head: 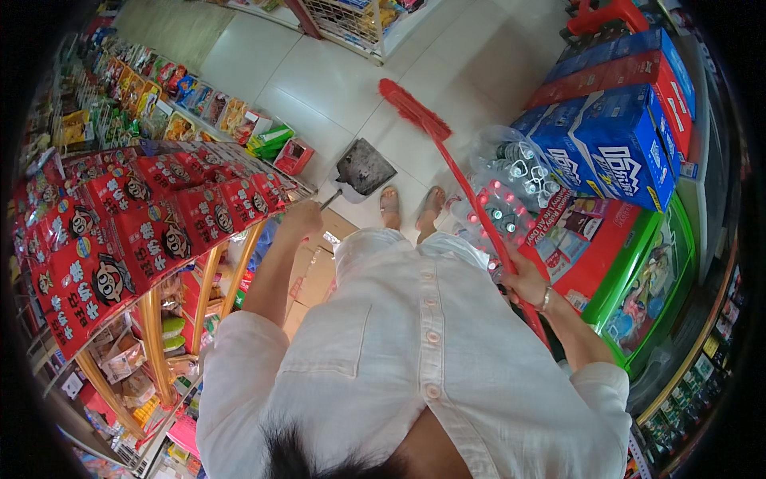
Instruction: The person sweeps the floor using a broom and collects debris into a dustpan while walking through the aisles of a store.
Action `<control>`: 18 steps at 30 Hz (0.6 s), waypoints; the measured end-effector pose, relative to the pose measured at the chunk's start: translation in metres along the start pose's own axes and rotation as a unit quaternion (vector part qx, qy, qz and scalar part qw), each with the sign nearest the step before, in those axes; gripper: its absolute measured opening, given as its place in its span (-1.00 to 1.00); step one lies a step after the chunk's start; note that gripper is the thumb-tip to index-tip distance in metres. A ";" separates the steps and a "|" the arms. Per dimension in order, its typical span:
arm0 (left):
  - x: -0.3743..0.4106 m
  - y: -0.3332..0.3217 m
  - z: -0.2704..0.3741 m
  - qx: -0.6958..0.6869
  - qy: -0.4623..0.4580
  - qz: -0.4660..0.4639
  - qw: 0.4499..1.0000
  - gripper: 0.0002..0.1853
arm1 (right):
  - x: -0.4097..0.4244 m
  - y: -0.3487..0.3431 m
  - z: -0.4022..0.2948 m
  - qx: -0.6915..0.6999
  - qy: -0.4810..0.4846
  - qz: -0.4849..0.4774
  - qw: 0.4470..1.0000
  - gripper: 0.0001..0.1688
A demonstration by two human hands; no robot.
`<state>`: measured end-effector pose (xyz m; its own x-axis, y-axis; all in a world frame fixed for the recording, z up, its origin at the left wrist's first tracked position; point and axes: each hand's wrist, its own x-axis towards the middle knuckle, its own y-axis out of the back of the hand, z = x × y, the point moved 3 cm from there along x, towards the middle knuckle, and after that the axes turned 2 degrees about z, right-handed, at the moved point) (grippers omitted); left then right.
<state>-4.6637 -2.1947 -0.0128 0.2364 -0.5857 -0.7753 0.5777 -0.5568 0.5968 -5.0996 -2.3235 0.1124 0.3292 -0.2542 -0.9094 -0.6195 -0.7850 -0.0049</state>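
Note:
My right hand is closed around the red handle of a broom. The broom's red bristle head is out over the tiled floor ahead of my feet. At the left, my left hand is closed on the thin dark handle of a dustpan. The grey, worn dustpan lies on the floor just in front of my sandals, apart from the broom head. Part of its handle is hidden behind my left hand.
Racks of red snack packets stand close at my left. Shrink-wrapped bottles, blue and red beverage cartons and a green-framed freezer crowd my right. A wire shelf stands ahead. Flattened cardboard lies by my left side.

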 end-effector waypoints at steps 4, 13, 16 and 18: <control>0.000 0.005 0.004 0.007 0.011 -0.002 1.000 -0.81 | 0.063 -0.031 0.056 0.049 0.170 -0.015 0.984 -0.24; 0.001 0.003 -0.022 -0.055 -0.008 0.054 0.997 -0.82 | -0.012 -0.040 -0.039 0.170 0.043 -0.097 0.980 -0.21; -0.005 0.005 -0.030 -0.107 0.046 0.007 0.993 -0.80 | -0.013 -0.029 -0.042 0.061 0.065 -0.045 0.995 -0.17; -0.002 0.000 -0.035 -0.153 0.062 0.005 0.986 -0.79 | -0.012 -0.021 -0.050 0.091 0.080 -0.027 0.992 -0.18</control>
<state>-4.6371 -2.1732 -0.0183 0.3254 -0.5036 -0.8003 0.7793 -0.3365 0.5286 -5.0546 -2.3320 0.1448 0.4658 -0.3131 -0.8276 -0.7116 -0.6885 -0.1400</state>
